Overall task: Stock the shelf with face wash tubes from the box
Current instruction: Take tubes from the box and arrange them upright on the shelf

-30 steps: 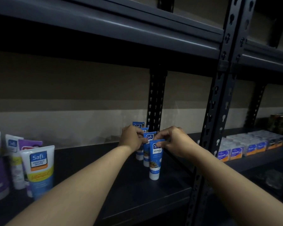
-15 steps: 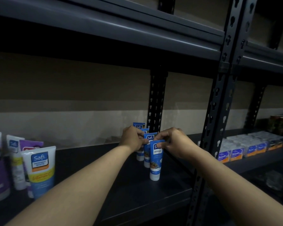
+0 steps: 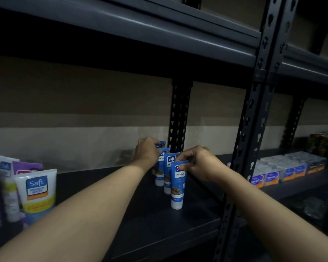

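Note:
Several blue Safi face wash tubes stand cap-down in a row running front to back on the dark shelf, close to its right upright. My right hand pinches the top edge of the front tube. My left hand is curled around the tops of the rear tubes, which it partly hides. The box is out of view.
At the left end of the shelf stand white and purple Safi tubes. A perforated black upright rises just right of the row. Beyond it, the neighbouring shelf holds small white and blue packs. Another shelf board hangs overhead.
Both hands stay on the row of blue tubes. My left hand has shifted slightly toward the back of the row; the tubes stand as before.

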